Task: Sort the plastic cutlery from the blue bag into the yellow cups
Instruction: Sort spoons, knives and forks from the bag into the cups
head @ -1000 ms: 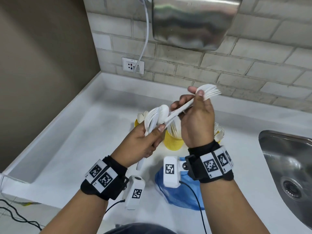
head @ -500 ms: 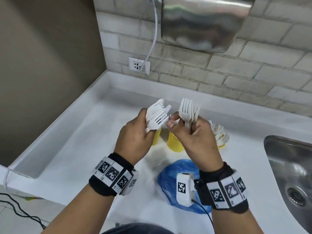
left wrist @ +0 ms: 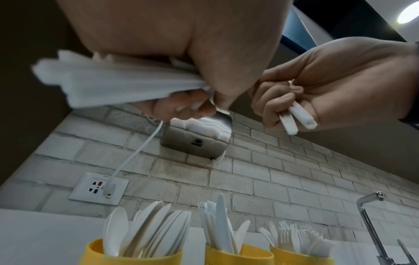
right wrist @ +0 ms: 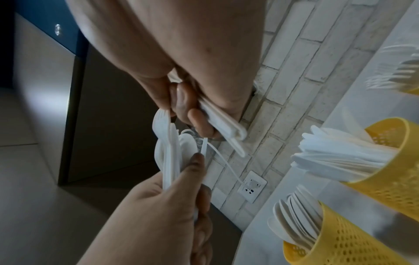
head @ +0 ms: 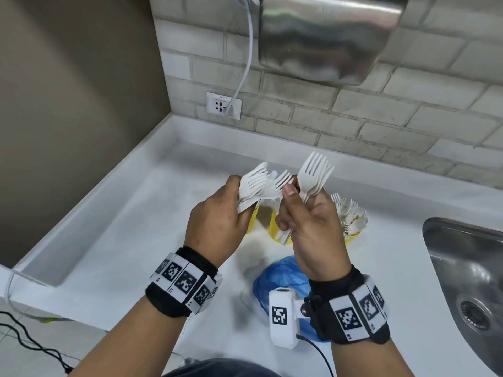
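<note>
Curled round the handles of a small stack of white plastic forks [head: 313, 175], the right hand [head: 310, 227] holds them upright with tines fanned above the fist, while its thumb tip meets the tines of a fork jutting from the mixed bundle of white plastic cutlery [head: 255, 186] that the left hand [head: 217, 221] clasps in a closed fist. Both hands hover close together, knuckles nearly touching, above the white countertop [head: 130, 240].

From the head camera, the three yellow perforated plastic cups [head: 277, 229] are mostly hidden behind and below the hands. Only the left wrist view shows them in a row beneath the grip: spoons in the left cup [left wrist: 133, 254], knives in the middle cup [left wrist: 238, 254], forks in the right cup [left wrist: 301, 256]. That view also shows the fork handle ends poking out under the right hand's curled fingers [left wrist: 272, 105]. In the right wrist view the left thumb presses along the bundle, where spoon bowls sit beside fork tines.

Nearer the person than the grip, the crumpled blue plastic bag [head: 283, 278] lies on the countertop. To the right is a steel sink [head: 468, 281]; behind, a pale brick wall [head: 381, 118] carries a steel hand dryer [head: 326, 36] whose white cable [head: 245, 66] runs to a wall socket [head: 223, 106].
</note>
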Action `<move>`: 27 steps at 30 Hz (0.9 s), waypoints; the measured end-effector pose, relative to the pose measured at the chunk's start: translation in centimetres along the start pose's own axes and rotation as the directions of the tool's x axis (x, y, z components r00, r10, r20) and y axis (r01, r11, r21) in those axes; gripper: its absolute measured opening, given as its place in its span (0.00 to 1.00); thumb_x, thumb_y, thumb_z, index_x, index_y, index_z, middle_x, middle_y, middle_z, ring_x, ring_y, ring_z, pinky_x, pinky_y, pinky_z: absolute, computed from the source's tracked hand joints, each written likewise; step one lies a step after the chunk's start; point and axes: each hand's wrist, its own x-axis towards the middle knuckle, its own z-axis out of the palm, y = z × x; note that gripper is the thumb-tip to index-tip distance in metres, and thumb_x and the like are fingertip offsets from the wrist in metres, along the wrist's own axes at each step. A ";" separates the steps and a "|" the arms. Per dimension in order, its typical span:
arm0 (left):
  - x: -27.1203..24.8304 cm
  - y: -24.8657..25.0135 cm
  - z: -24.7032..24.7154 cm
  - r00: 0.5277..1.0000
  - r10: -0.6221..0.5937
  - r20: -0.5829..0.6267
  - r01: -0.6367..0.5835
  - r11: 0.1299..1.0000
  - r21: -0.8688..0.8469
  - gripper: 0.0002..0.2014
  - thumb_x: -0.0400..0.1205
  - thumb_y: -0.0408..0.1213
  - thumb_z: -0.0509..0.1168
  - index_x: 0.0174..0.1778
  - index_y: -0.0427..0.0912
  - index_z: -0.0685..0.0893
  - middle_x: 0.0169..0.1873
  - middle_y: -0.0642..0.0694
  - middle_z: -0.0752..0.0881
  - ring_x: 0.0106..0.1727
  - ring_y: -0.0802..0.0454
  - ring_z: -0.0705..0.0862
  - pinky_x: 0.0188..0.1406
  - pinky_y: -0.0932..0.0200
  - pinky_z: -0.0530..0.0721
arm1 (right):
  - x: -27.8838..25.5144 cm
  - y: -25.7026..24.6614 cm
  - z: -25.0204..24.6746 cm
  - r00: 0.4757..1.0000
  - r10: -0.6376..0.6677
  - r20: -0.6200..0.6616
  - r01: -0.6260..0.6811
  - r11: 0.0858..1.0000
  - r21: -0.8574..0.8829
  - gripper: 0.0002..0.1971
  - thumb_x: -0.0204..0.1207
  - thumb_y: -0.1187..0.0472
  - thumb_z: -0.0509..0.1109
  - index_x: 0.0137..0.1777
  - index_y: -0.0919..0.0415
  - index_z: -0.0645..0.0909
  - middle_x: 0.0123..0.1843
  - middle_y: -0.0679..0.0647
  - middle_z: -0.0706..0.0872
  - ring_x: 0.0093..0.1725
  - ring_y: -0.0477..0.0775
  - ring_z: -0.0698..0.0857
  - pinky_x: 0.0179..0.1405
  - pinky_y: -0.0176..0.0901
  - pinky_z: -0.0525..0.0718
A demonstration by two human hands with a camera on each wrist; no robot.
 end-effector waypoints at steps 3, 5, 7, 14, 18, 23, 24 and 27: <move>0.0 0.1 0.1 1.000 0.001 0.001 -0.001 1.000 0.028 0.13 0.83 0.46 0.66 0.60 0.44 0.76 0.43 0.47 0.88 0.41 0.35 0.84 0.31 0.53 0.72 | -0.1 0.2 0.4 0.996 0.055 -0.065 -0.044 0.987 0.157 0.12 0.90 0.67 0.61 0.44 0.58 0.76 0.26 0.47 0.67 0.23 0.45 0.66 0.29 0.43 0.70; 0.1 0.4 0.2 1.000 -0.006 0.010 0.005 0.999 0.039 0.14 0.83 0.46 0.65 0.61 0.44 0.76 0.43 0.47 0.88 0.42 0.36 0.84 0.31 0.53 0.71 | -0.4 0.9 0.8 0.995 0.078 -0.070 -0.062 0.977 0.204 0.08 0.86 0.64 0.67 0.44 0.56 0.80 0.25 0.48 0.67 0.24 0.46 0.66 0.28 0.42 0.71; 0.0 0.5 0.4 0.999 -0.017 0.029 0.017 1.000 0.010 0.13 0.85 0.46 0.65 0.62 0.46 0.76 0.42 0.49 0.87 0.42 0.38 0.84 0.32 0.51 0.76 | -0.6 1.5 1.0 0.995 0.081 -0.063 -0.067 0.978 0.199 0.04 0.83 0.62 0.71 0.46 0.57 0.83 0.25 0.48 0.69 0.24 0.45 0.67 0.27 0.43 0.71; -0.4 0.4 0.4 0.996 -0.003 0.091 0.007 0.999 -0.040 0.13 0.85 0.47 0.66 0.62 0.48 0.75 0.42 0.48 0.88 0.41 0.37 0.85 0.35 0.46 0.83 | -0.3 0.3 0.2 0.997 -0.002 -0.079 0.013 0.990 0.140 0.13 0.76 0.72 0.77 0.35 0.55 0.83 0.30 0.45 0.79 0.27 0.43 0.73 0.29 0.35 0.72; -0.4 0.5 0.6 0.994 0.023 0.107 -0.016 0.998 -0.057 0.12 0.86 0.49 0.65 0.61 0.49 0.74 0.40 0.51 0.86 0.39 0.38 0.83 0.34 0.45 0.83 | 0.0 -0.5 0.4 0.988 0.047 -0.145 0.005 0.942 0.336 0.16 0.82 0.70 0.69 0.35 0.53 0.79 0.30 0.53 0.70 0.24 0.47 0.64 0.24 0.40 0.65; -0.6 0.1 0.7 0.993 0.046 0.113 -0.035 0.995 -0.097 0.14 0.85 0.53 0.62 0.60 0.50 0.73 0.39 0.51 0.86 0.39 0.37 0.83 0.33 0.45 0.82 | 1.0 -1.1 -0.9 0.983 0.020 -0.183 0.041 0.946 0.320 0.14 0.86 0.57 0.65 0.49 0.69 0.82 0.39 0.58 0.86 0.26 0.51 0.68 0.27 0.41 0.69; -0.6 0.2 0.8 0.993 0.046 0.112 -0.034 0.994 -0.103 0.13 0.85 0.54 0.62 0.59 0.51 0.73 0.39 0.51 0.86 0.39 0.38 0.83 0.34 0.46 0.82 | 1.2 -1.2 -1.1 0.979 0.019 -0.204 0.046 0.950 0.310 0.15 0.87 0.55 0.64 0.51 0.70 0.80 0.40 0.60 0.87 0.26 0.51 0.70 0.27 0.41 0.70; -0.6 0.2 1.1 0.994 0.040 0.105 -0.030 0.995 -0.095 0.12 0.87 0.53 0.64 0.58 0.53 0.72 0.38 0.53 0.86 0.39 0.39 0.83 0.34 0.47 0.82 | 1.6 -2.0 -1.5 0.968 -0.007 -0.250 0.093 0.937 0.335 0.17 0.90 0.56 0.61 0.40 0.61 0.80 0.43 0.66 0.90 0.25 0.52 0.73 0.26 0.42 0.73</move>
